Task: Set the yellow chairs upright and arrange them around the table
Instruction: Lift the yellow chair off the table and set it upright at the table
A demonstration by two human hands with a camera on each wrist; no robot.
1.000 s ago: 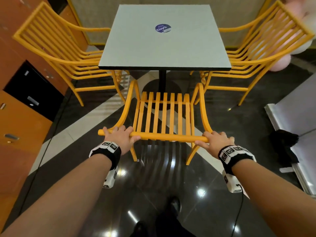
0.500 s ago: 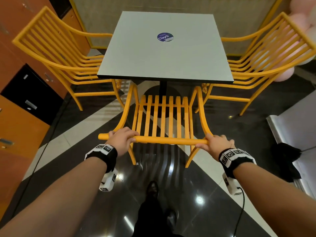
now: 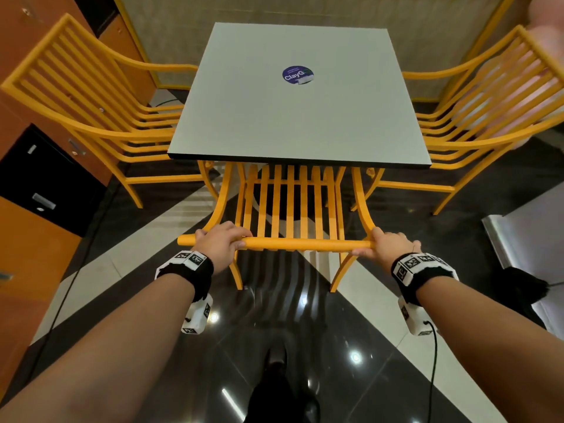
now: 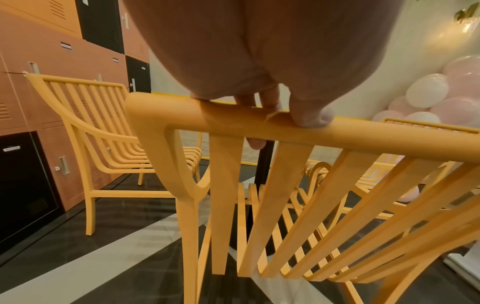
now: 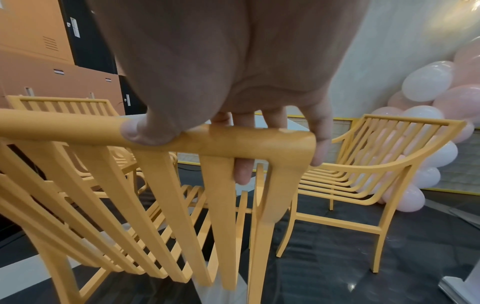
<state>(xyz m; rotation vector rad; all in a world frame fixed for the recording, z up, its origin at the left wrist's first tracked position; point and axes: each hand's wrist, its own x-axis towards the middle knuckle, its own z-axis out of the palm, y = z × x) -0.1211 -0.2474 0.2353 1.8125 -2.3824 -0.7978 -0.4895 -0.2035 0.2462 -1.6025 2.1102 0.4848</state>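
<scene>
The floor [image 3: 171,355] was glossy dark tile crossed by pale diagonal bands, with orange and black lockers [image 3: 36,190] along the left wall and pink and white balloons [image 4: 426,96] at the right. A square grey table [image 3: 293,117] with a dark edge stood on a black central post and bore a round purple sticker [image 3: 297,75]. Three yellow slatted armchairs stood upright around it: the left chair [image 3: 91,111] and the right chair [image 3: 488,117] faced the table sides, while the near chair [image 3: 290,209] had the front of its seat tucked under the table's near edge. The left hand [image 3: 221,244] and the right hand [image 3: 389,247] each gripped the near chair's rounded top rail [image 3: 305,244] at its ends, fingers curled over the rail and thumbs pressed along it.
</scene>
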